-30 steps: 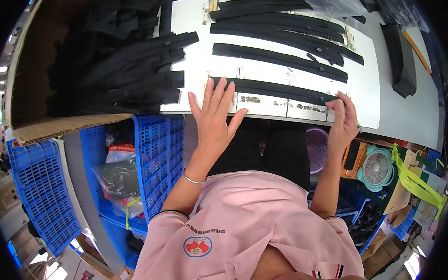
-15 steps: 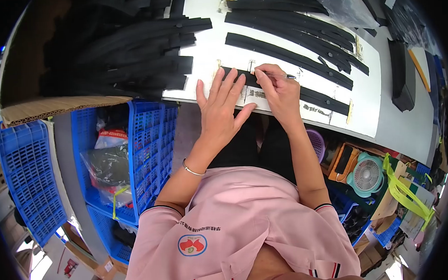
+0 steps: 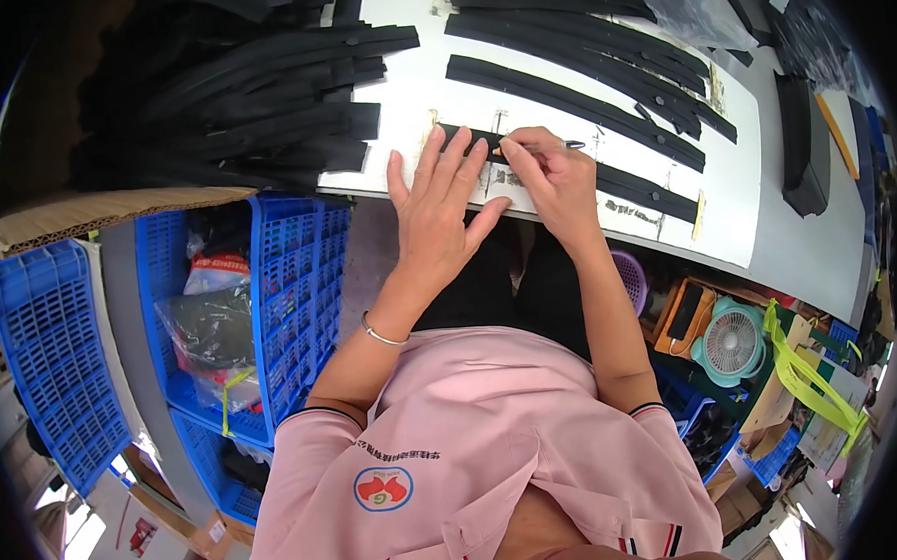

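Observation:
My left hand (image 3: pixel 443 202) lies flat with its fingers spread, the fingertips pressing on the left end of a black fabric strip (image 3: pixel 647 193). The strip runs along the near edge of a white board (image 3: pixel 727 230) that has dark marks and smudges on it. Just right of those fingertips, my right hand (image 3: pixel 558 183) is closed round a thin pen (image 3: pixel 574 144). Its dark rear end sticks out to the right, and its tip points at the strip. My right fingers partly hide the pen, and the strip's middle is covered by that hand.
Beyond lie more black strips (image 3: pixel 561 100), with a large heap of them (image 3: pixel 231 114) on the left by a cardboard edge (image 3: pixel 125 216). A clear plastic bag (image 3: pixel 692 4) is at the back. Blue crates (image 3: pixel 304 296) stand lower left; a teal fan (image 3: pixel 734 343) sits lower right.
My right hand has moved slightly left along the strip with the pen. My left hand stays flat on the strip's left end. The whole view has shifted a little.

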{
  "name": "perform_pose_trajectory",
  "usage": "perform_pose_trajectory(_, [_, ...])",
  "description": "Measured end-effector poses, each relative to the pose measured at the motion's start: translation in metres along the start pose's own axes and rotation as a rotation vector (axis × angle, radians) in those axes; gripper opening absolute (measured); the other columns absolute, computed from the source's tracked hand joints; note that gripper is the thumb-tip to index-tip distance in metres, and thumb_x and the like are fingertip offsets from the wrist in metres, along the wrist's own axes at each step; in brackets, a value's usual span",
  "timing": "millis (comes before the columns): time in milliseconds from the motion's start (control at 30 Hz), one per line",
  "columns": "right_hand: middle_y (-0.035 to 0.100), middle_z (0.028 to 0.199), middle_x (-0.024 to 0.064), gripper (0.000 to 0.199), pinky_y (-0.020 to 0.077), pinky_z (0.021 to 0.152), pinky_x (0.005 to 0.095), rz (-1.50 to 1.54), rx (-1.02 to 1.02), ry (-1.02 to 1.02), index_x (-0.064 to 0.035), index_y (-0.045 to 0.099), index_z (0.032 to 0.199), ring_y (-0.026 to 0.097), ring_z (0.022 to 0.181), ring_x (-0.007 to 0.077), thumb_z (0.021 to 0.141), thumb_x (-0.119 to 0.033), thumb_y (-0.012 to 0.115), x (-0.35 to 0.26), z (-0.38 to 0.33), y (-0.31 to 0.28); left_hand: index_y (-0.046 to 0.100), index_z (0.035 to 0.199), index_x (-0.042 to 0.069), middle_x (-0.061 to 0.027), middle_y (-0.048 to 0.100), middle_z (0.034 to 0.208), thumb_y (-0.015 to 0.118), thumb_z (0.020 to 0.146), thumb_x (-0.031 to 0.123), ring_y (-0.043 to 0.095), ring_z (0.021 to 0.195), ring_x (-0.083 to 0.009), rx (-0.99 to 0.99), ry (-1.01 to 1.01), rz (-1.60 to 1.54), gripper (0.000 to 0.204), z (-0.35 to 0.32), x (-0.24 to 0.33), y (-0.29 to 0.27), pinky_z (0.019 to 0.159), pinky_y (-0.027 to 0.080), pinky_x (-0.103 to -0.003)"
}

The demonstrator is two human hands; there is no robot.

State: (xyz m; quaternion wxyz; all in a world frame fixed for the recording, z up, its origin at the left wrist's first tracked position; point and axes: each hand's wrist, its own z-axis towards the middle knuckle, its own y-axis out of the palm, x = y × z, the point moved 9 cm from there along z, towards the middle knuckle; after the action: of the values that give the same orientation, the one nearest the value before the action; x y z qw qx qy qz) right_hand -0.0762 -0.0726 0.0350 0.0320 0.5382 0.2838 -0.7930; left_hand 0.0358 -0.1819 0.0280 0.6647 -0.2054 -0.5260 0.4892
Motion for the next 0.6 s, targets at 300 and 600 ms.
perform_pose_trajectory(300, [0.074,0.083,0.0076,0.014,0.0492,0.060,0.0249,-0.026,-0.091,-0.035,0.0044,0.074,0.095,0.065,0.065,0.0111,0.095,-0.009,0.072,-0.003,-0.002,0.004,0.062,0.143,0.011,-0.0082,0.056,0.151,0.080,0.086,0.036,0.043,0.147,-0.0297,-0.021,0.005,0.013,0.065,0.002,0.003,0.002,0.121,0.013,-0.060])
perform_pose_trajectory(600, [0.074,0.080,0.0047,0.014,0.0450,0.054,0.0244,0.129,0.209,0.060,0.0043,0.074,0.089,0.060,0.061,0.0055,0.095,-0.008,0.070,0.007,-0.016,-0.068,0.061,0.143,0.009,-0.0100,0.055,0.152,0.079,0.089,0.035,0.041,0.149,-0.0317,-0.034,-0.007,0.041,0.062,0.001,0.001,0.003,0.123,0.009,-0.059])
